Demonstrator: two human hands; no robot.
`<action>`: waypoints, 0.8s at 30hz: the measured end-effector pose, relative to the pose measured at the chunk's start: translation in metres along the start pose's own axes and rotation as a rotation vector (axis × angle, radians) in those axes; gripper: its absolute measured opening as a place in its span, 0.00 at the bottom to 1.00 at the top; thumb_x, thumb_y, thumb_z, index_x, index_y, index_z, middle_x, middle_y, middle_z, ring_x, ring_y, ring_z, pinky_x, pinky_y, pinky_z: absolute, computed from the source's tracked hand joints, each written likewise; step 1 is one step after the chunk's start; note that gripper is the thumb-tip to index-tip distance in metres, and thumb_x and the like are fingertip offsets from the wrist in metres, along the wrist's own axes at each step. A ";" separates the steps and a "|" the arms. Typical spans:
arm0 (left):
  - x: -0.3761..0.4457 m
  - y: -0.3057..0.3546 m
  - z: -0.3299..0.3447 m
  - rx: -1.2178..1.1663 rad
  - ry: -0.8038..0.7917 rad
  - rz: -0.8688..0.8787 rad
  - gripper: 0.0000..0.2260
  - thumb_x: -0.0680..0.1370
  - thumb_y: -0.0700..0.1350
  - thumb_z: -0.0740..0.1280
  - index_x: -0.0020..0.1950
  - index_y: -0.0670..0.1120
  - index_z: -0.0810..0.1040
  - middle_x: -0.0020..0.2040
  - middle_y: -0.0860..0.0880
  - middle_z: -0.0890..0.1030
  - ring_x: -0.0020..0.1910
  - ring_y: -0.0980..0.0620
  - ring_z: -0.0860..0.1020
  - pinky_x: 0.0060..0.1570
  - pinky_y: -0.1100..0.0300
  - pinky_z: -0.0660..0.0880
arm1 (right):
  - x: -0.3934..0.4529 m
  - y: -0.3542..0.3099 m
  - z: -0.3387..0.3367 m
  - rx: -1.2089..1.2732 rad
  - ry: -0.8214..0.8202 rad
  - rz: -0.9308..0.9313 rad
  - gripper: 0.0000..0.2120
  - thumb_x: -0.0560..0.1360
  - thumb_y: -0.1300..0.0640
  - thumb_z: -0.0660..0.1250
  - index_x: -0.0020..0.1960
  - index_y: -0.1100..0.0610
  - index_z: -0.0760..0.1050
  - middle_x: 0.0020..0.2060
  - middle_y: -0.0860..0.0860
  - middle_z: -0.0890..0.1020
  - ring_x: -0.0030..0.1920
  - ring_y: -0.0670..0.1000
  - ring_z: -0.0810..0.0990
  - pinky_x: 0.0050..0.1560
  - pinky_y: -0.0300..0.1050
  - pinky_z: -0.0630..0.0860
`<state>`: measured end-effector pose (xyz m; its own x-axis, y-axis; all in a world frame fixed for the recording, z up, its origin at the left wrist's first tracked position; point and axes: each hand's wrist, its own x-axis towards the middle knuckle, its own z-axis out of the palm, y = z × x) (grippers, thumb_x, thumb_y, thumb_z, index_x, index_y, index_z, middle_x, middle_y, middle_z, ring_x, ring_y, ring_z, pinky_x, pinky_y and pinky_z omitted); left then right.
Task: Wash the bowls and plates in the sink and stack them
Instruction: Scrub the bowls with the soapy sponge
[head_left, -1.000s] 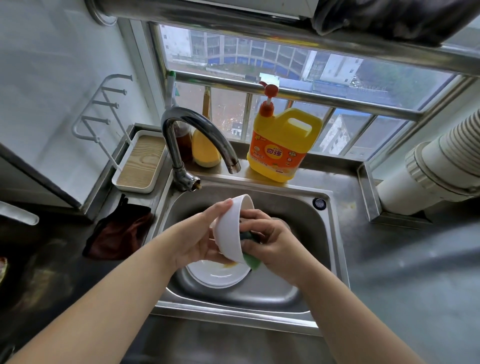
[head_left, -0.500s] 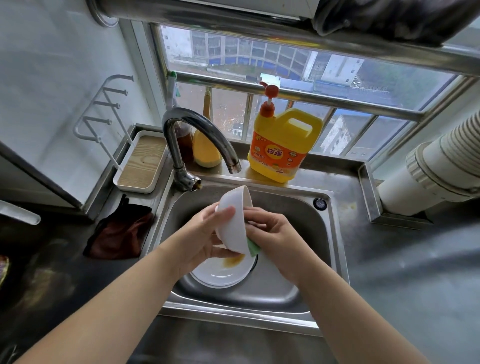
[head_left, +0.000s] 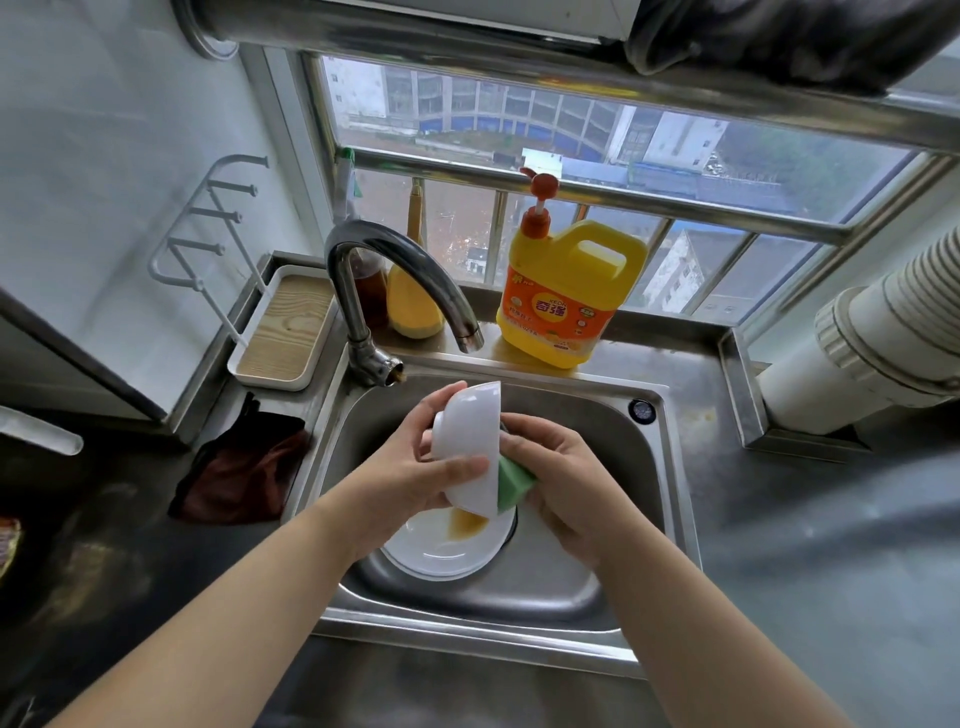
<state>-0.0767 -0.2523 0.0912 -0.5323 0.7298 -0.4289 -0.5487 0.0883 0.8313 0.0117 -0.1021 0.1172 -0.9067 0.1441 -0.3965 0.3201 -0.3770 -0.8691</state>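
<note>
Over the sink (head_left: 670, 467), left hand (head_left: 410, 473) grips bowl (head_left: 470, 441).

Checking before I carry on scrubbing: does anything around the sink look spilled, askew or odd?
Only dirt: the plate in the sink has an orange-brown sauce smear, unwashed. A dark cloth lies crumpled on the counter left of the sink. Nothing looks broken or tipped.

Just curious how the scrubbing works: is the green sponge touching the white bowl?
Touching. The head view shows the sponge, held in the right hand, pressed against the bowl with no gap.
</note>
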 end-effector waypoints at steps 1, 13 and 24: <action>0.000 0.000 0.001 0.004 0.008 0.018 0.41 0.59 0.48 0.78 0.70 0.58 0.68 0.60 0.41 0.76 0.56 0.41 0.80 0.51 0.43 0.79 | 0.000 -0.001 0.001 -0.006 -0.005 -0.006 0.10 0.75 0.60 0.66 0.55 0.57 0.80 0.48 0.57 0.84 0.47 0.55 0.82 0.52 0.51 0.79; -0.005 0.013 0.004 -0.011 -0.003 -0.247 0.32 0.69 0.65 0.68 0.66 0.46 0.73 0.59 0.36 0.79 0.49 0.41 0.82 0.40 0.50 0.82 | 0.003 0.009 -0.007 -0.458 -0.117 -0.172 0.14 0.70 0.66 0.71 0.47 0.47 0.83 0.59 0.42 0.78 0.61 0.49 0.76 0.64 0.54 0.74; 0.002 0.000 0.008 -0.008 0.065 0.030 0.39 0.59 0.51 0.78 0.69 0.59 0.69 0.62 0.42 0.77 0.57 0.41 0.80 0.48 0.44 0.80 | 0.002 0.006 0.001 -0.182 -0.013 -0.053 0.09 0.75 0.60 0.68 0.54 0.55 0.82 0.50 0.55 0.84 0.52 0.55 0.83 0.56 0.53 0.79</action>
<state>-0.0725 -0.2455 0.0935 -0.5897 0.6862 -0.4259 -0.5364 0.0615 0.8417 0.0120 -0.1048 0.1116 -0.9267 0.1473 -0.3458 0.3150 -0.1977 -0.9283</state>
